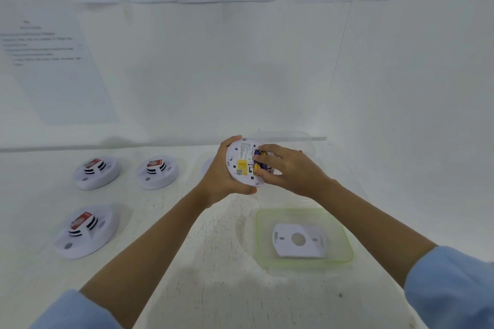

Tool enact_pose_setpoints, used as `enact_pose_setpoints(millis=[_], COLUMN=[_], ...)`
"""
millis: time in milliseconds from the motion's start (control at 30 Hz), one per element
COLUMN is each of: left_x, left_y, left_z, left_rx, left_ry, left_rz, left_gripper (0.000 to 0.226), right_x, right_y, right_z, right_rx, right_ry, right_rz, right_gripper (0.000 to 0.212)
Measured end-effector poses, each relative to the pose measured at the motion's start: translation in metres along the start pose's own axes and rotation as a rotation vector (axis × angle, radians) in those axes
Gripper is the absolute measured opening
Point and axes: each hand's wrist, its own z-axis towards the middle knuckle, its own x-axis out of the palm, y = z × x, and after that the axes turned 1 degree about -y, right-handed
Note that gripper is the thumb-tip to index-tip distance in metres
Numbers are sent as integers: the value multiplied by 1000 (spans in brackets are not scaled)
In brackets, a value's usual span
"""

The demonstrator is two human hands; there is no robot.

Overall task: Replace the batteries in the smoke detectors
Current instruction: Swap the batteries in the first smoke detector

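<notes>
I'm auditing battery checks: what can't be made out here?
Head view: the batteries in the smoke detector are mostly covered by the right hand; their number is unclear.
Head view: the detector's label print is too small to read.
Head view: the wall sheets are blurred, the upper ones cut off by the top edge.
Head view: the left hand hides most of a white object behind it.

The left hand (222, 181) grips a white smoke detector (240, 160) above the table (208, 248), its back towards us. The right hand (288, 168) pinches the batteries (258, 159) in its slot. Three more detectors (96, 172) sit to the left, and a mounting plate (299, 240) lies in a green-rimmed tub (260, 238).
</notes>
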Motion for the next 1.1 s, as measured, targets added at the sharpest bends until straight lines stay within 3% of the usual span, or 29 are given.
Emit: enact_pose_setpoints(millis=[167, 667, 833, 1000, 1100], left_x=[-2, -10, -18, -28, -31], left_y=[7, 9, 13, 14, 15], left_z=[1, 7, 6, 3, 3], left_rx=[2, 28, 48, 49, 51], left_ry=[-38, -50, -73, -116, -121], left_rz=[28, 69, 93, 83, 88], left_gripper=[104, 104, 105, 105, 107], right_x=[2, -2, -4, 1, 14], right_y=[-5, 1, -8, -24, -24], right_z=[0, 21, 27, 21, 16], right_rx=[118, 278, 432, 623, 621], right_ry=[83, 104, 5, 358, 424], right_rz=[116, 383, 595, 582, 566], right_gripper=[47, 43, 44, 34, 27])
